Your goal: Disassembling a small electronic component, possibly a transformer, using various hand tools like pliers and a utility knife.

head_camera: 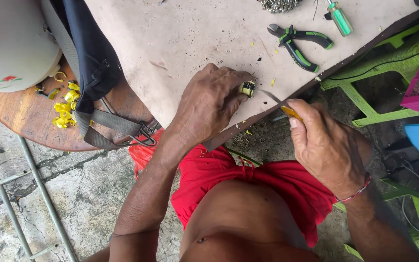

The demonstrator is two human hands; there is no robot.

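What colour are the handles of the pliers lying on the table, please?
Black with green trim on the pliers; the head view shows them clearly.

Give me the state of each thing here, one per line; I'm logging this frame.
Left hand: closed on a small yellow piece, pressed to the board.
Right hand: closed on a yellow-handled blade, tip toward the piece.
Pliers: lying flat, unheld.
Screwdriver: lying unheld.

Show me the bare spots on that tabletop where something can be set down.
The pale worn tabletop is bare across its middle, between the dark blue bag and the green-handled pliers. It is crowded at the near edge, where the left hand holds a small yellow-and-black piece and the right hand a thin blade.
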